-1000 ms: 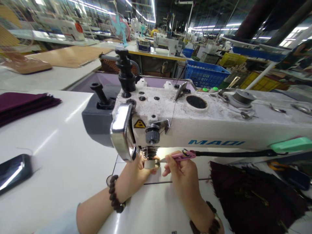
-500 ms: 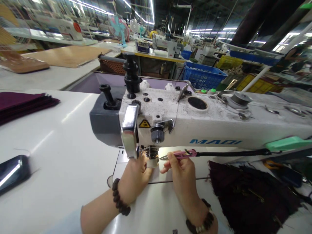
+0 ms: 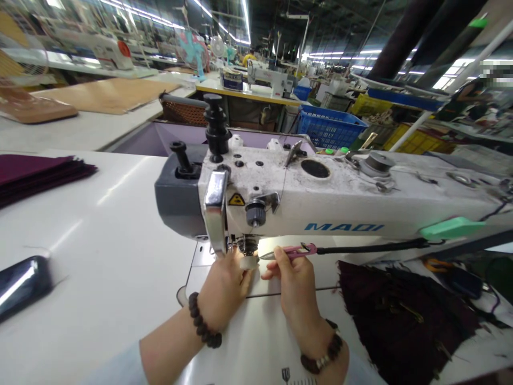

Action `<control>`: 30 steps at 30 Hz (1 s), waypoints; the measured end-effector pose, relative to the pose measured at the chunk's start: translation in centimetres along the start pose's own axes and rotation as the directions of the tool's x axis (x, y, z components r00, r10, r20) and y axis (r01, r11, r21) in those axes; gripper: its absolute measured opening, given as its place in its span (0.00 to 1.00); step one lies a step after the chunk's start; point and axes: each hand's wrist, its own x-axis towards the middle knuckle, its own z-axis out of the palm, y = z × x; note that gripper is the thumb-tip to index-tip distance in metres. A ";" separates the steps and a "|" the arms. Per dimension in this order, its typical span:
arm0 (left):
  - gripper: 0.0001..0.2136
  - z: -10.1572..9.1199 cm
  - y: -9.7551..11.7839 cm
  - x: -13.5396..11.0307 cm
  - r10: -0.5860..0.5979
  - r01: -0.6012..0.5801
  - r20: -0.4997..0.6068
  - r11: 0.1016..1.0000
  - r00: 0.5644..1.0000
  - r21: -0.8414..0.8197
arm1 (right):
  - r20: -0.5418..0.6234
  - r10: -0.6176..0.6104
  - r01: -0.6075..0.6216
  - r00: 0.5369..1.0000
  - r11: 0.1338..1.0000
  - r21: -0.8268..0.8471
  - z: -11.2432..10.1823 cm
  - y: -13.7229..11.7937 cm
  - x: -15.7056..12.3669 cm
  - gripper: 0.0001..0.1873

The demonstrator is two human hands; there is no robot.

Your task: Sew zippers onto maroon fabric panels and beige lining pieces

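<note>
A white industrial sewing machine (image 3: 344, 203) stands on the white table (image 3: 100, 256). My left hand (image 3: 224, 286) reaches under the machine head by the needle area, fingers curled around something I cannot make out. My right hand (image 3: 294, 283) pinches pink thread snips (image 3: 294, 251), their metal tips pointing left toward the needle bar and a small white part (image 3: 248, 262). Both wrists wear dark bead bracelets.
Dark maroon fabric (image 3: 404, 315) lies right of the hands. A stack of maroon pieces (image 3: 36, 174) sits at the far left, a dark phone (image 3: 20, 283) at the left edge. Blue crates (image 3: 328, 125) and other sewing machines fill the background.
Both hands stay under the machine head. The snips' tips have edged closer to the needle area, and the view has shifted slightly to the left.
</note>
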 end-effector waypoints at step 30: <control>0.07 -2.9 -0.5 2.3 -0.193 0.433 0.402 0.589 0.895 -0.682 | 0.256 -0.278 0.308 0.926 0.947 -0.085 -1.3 -1.8 -1.8 0.10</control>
